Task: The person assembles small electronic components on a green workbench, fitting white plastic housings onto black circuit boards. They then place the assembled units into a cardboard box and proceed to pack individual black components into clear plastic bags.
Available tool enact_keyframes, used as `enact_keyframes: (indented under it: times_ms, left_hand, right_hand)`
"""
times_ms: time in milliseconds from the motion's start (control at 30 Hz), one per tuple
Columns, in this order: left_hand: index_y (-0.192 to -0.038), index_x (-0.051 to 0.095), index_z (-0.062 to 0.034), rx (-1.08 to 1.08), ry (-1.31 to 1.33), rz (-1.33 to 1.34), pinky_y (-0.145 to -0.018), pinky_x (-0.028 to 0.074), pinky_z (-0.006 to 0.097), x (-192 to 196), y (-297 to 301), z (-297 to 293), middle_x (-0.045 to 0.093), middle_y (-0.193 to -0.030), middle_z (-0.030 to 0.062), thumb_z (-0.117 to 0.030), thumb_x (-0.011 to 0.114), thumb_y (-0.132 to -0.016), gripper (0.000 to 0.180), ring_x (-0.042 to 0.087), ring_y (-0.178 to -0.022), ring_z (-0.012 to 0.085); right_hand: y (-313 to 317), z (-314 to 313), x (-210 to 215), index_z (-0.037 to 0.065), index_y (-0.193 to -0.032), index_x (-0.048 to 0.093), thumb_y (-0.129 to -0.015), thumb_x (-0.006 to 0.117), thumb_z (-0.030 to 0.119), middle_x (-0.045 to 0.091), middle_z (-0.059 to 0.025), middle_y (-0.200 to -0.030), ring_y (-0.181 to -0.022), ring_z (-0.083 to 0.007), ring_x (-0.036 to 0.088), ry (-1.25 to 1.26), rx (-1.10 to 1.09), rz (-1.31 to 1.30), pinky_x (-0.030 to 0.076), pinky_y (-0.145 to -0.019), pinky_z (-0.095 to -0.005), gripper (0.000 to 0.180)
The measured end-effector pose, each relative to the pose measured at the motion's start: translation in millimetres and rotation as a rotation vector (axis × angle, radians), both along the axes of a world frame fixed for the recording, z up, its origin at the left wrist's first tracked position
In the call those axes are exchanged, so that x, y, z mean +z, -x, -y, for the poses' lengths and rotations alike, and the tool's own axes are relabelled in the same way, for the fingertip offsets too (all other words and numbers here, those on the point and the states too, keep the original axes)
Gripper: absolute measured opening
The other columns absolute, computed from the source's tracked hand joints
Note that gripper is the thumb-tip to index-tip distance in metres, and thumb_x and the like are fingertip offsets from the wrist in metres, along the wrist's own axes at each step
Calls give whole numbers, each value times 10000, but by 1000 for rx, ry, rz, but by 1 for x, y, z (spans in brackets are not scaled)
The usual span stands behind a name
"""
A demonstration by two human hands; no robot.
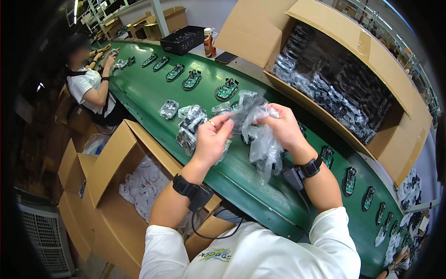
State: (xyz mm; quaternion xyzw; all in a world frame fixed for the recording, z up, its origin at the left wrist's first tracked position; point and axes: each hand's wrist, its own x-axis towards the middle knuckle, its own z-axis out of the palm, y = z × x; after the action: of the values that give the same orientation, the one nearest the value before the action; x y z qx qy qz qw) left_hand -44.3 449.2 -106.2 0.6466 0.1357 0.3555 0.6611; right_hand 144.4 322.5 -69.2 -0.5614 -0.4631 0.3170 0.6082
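Observation:
Both my hands are raised over the green conveyor belt (153, 90) and grip one clear plastic bag (261, 139) that holds a dark part. My left hand (212, 138) pinches the bag's top edge, a ring on one finger. My right hand (282, 124) holds the crumpled top of the same bag, and the rest hangs down below it. Several more bagged dark parts (190, 122) lie on the belt just left of my hands. Each wrist wears a black band with a small box and cable.
Green circuit boards on dark holders (192, 80) run in a line along the belt. A big open carton of bagged parts (334, 88) stands at the right. Another carton with white pieces (139, 186) sits at my lower left. A person (88, 79) works at the belt's far left end.

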Motion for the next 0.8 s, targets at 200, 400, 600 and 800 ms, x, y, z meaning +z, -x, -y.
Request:
enact_keyframes:
  times_ms: [200,400,600,800]
  left_hand:
    - [-1157,730,15,3,-419,-133,-651,487,232,24,4,-9,724,-850,20,-106,634,-984,232,596,-730,42]
    - [-1136,756,-59,128,-988,-348,-706,545,345,60,-6,-25,741,-982,174,-162,654,-919,260,707,-774,292]
    - [-1130,769,-100,91,-1041,-441,-696,557,339,105,-19,-15,739,-1051,168,-200,652,-914,265,713,-788,280]
    - [-1157,753,-61,74,-859,-206,-704,548,315,94,-21,-11,741,-1077,147,-124,643,-947,246,700,-780,211]
  right_hand:
    - [-31,17,20,2,-1367,592,-841,799,235,654,-117,-1245,-1047,-164,635,-38,44,198,511,-936,-328,611]
    - [-27,-5,25,22,-1075,753,-917,712,225,759,-180,-896,-801,-198,714,33,-39,609,550,-776,-343,261]
    - [-30,13,49,-19,-1123,734,-970,663,198,767,-125,-1049,-949,-189,703,-71,-90,663,536,-872,-335,274]
    - [-33,16,46,-7,-1119,738,-986,662,193,763,-138,-1077,-975,-173,690,-154,-257,550,529,-890,-322,252]
